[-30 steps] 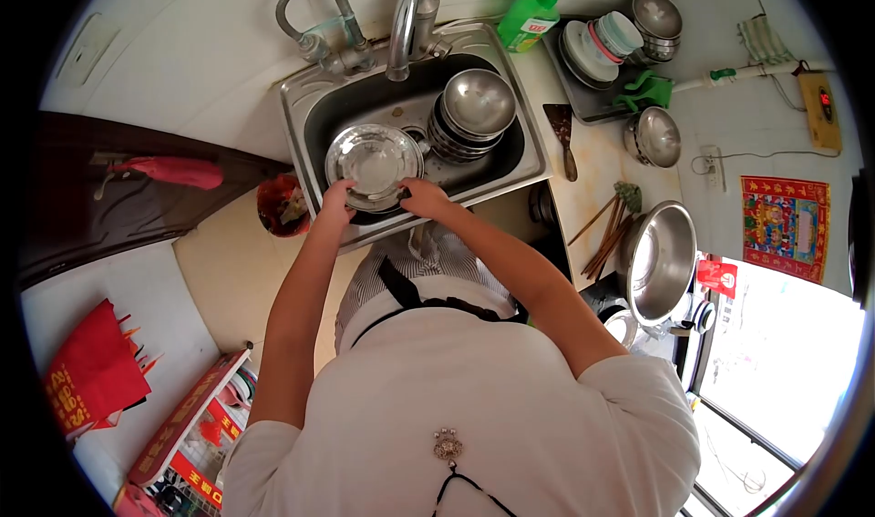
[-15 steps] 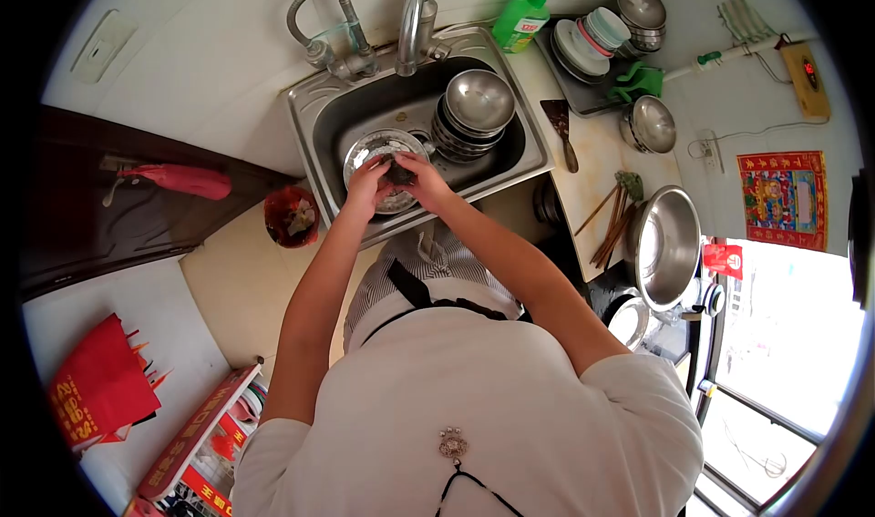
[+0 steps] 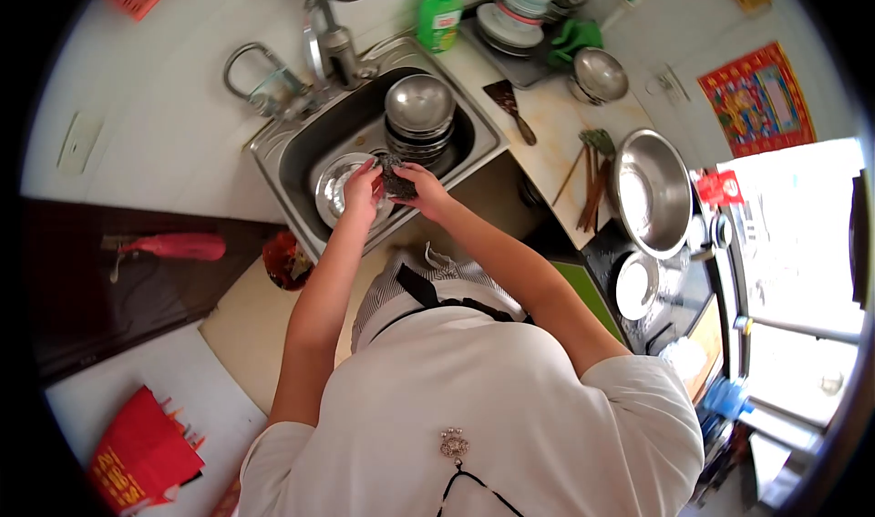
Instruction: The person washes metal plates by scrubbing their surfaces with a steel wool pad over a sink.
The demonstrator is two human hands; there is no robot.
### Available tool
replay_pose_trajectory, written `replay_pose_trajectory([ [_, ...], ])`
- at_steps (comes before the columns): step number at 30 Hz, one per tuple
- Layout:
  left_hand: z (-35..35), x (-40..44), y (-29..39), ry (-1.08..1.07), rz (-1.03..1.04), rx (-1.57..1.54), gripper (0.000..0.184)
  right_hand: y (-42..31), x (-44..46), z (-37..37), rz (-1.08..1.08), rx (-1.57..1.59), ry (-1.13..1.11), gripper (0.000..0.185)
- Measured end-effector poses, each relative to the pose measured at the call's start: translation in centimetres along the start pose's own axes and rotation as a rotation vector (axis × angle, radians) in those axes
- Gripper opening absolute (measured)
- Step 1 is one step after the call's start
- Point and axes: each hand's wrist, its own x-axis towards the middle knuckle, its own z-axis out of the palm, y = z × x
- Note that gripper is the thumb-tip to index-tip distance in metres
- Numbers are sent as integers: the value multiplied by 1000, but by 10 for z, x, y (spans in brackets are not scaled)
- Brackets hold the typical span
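Note:
A dark grey steel wool scrubber (image 3: 396,178) is between my two hands over the sink (image 3: 488,134). My left hand (image 3: 363,191) closes on its left side with thumb and fingers, while my right hand (image 3: 422,190) grips its right side. Beneath them, a shiny metal strainer or perforated plate (image 3: 330,185) lies in the basin, partly covered by my left hand. Just beyond my right hand stands a stack of metal bowls (image 3: 419,103) inside the sink.
A faucet (image 3: 339,54) rises behind the basin. Green soap bottle (image 3: 440,18), spatula (image 3: 512,112) and stacked dishes (image 3: 510,27) are along the counter. Farther right are chopsticks (image 3: 592,189) and a large steel basin (image 3: 652,194). A red bin (image 3: 285,260) stands at lower left.
My head view has turned, so the sink sits farther left and higher. Both hands still hold the scrubber, which now shows more plainly between them.

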Motion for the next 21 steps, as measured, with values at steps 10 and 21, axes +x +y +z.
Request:
replay_pose_trajectory([
  [10,148,-45,-120,-460,-159,322,27,-40,-139,-147,-312,225,259,31],
  [21,247,-154,-276,-694,-321,715,35,9,-288,-304,-540,473,459,28],
])
